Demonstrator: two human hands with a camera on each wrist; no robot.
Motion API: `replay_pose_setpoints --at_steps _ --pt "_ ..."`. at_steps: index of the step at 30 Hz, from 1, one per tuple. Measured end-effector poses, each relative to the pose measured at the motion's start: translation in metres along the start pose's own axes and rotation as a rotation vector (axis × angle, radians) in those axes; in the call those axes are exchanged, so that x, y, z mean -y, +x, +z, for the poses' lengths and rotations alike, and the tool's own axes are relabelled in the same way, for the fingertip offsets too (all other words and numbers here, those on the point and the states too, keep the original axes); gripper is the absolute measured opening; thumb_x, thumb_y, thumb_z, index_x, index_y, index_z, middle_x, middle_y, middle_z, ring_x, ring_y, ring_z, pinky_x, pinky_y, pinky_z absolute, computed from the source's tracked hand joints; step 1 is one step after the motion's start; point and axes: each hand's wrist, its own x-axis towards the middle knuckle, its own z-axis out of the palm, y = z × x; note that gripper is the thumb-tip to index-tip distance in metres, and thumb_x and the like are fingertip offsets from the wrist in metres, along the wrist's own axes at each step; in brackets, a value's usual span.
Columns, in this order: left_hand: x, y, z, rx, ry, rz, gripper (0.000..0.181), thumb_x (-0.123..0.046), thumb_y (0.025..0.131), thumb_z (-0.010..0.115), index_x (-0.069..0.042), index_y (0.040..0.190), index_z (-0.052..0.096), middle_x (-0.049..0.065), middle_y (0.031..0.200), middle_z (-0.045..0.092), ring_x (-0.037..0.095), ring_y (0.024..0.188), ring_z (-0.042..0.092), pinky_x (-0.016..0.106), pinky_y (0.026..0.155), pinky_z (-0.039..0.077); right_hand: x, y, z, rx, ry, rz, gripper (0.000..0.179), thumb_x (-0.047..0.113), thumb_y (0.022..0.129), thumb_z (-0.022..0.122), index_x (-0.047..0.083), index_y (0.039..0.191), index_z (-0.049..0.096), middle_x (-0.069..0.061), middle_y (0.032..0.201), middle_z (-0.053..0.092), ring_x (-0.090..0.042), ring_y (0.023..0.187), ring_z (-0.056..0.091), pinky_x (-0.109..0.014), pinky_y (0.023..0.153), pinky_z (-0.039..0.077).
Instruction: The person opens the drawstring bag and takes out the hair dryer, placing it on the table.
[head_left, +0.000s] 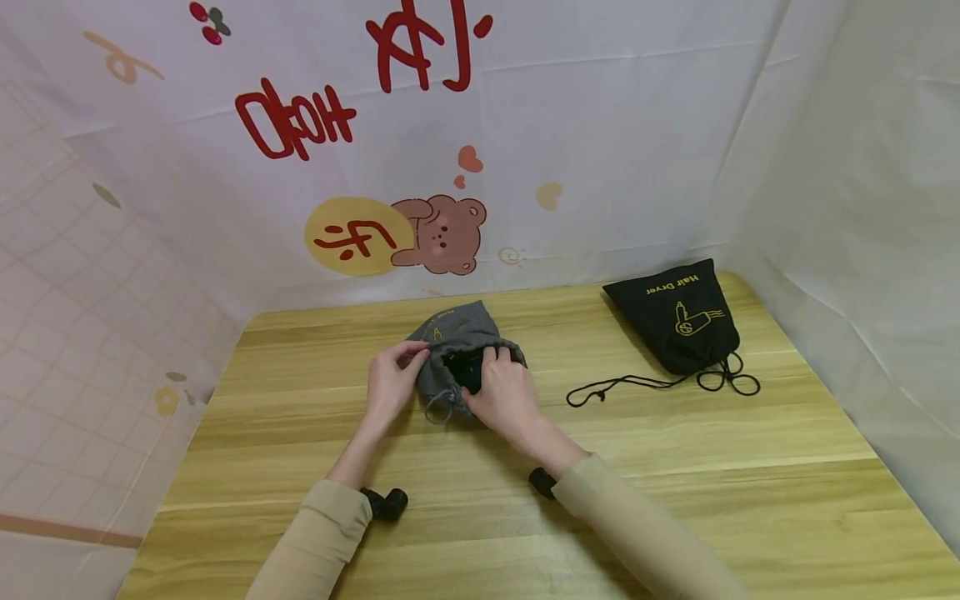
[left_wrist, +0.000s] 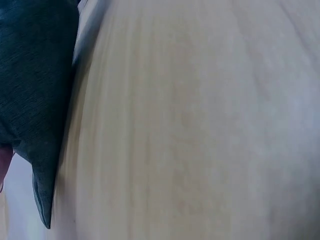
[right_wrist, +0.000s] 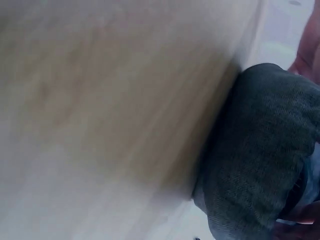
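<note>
A grey drawstring bag point(head_left: 465, 321) with yellow print lies on the wooden table, its mouth gaping toward the person. At the left edge of that mouth, the left hand point(head_left: 393, 379) pinches the cloth between thumb and fingers. The right hand point(head_left: 506, 392) reaches into the mouth, fingers bent around a dark object point(head_left: 467, 371) inside; the fingertips and most of the object are hidden. Dark grey cloth of the bag fills the left side of the left wrist view. In the right wrist view the bag point(right_wrist: 255, 145) bulges, with a dark rounded edge point(right_wrist: 297, 187) showing at its opening.
A black drawstring bag point(head_left: 667, 317) printed "Hair Dryer" lies at the back right, its black cord point(head_left: 637, 381) trailing left. Wrist camera mounts point(head_left: 386, 504) sit under both forearms. Printed white cloth point(head_left: 600, 125) walls the table's back and sides.
</note>
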Motion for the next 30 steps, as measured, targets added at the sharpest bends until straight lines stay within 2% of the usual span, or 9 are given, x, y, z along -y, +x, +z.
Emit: replay_pose_setpoints --at_steps 3,7,10,14,23,30 --pt "-0.001 0.0 0.001 -0.014 -0.014 0.013 0.019 -0.016 0.101 0.071 -0.005 0.114 0.08 0.017 0.111 0.081 0.03 0.096 0.076 0.022 0.079 0.052 -0.001 -0.006 -0.007 -0.06 -0.005 -0.021 0.066 0.049 0.085 0.082 -0.002 0.124 0.067 -0.021 0.109 0.073 -0.034 0.073 0.074 -0.045 0.065 0.064" --pt "-0.004 0.0 0.001 -0.037 -0.02 0.009 0.019 -0.016 0.101 0.071 -0.006 0.114 0.08 0.016 0.112 0.081 0.031 0.099 0.076 0.028 0.083 0.054 -0.004 -0.019 -0.012 -0.132 0.011 -0.077 0.063 0.047 0.083 0.083 -0.001 0.122 0.069 -0.02 0.108 0.074 -0.035 0.072 0.074 -0.047 0.061 0.063" --pt "-0.005 -0.001 0.002 -0.048 -0.015 0.014 0.019 -0.017 0.101 0.071 -0.006 0.114 0.08 0.015 0.112 0.081 0.031 0.099 0.076 0.034 0.085 0.056 -0.006 -0.026 -0.013 -0.151 0.023 -0.104 0.064 0.046 0.082 0.083 -0.001 0.122 0.069 -0.021 0.109 0.074 -0.035 0.071 0.074 -0.047 0.062 0.063" --pt "-0.004 -0.002 0.003 -0.037 -0.006 0.036 0.019 -0.015 0.101 0.071 -0.006 0.114 0.08 0.016 0.114 0.081 0.031 0.099 0.077 0.038 0.087 0.058 -0.01 -0.03 -0.012 -0.113 0.023 -0.102 0.067 0.047 0.083 0.083 -0.002 0.126 0.067 -0.023 0.111 0.073 -0.034 0.071 0.074 -0.045 0.064 0.064" --pt "0.003 -0.013 0.004 0.044 0.016 0.055 0.018 -0.019 0.1 0.073 -0.008 0.112 0.081 0.013 0.11 0.082 0.028 0.096 0.077 0.03 0.083 0.057 -0.016 -0.029 -0.007 0.022 0.006 -0.084 0.072 0.046 0.085 0.085 -0.005 0.129 0.061 -0.025 0.106 0.074 -0.036 0.079 0.075 -0.045 0.069 0.064" --pt "0.002 -0.025 0.001 0.147 0.011 0.088 0.022 -0.015 0.098 0.075 -0.009 0.119 0.079 0.011 0.107 0.08 0.025 0.097 0.075 0.038 0.09 0.059 -0.019 -0.029 -0.003 0.06 -0.009 -0.094 0.065 0.048 0.083 0.087 -0.007 0.113 0.069 -0.022 0.09 0.074 -0.036 0.075 0.074 -0.046 0.067 0.063"
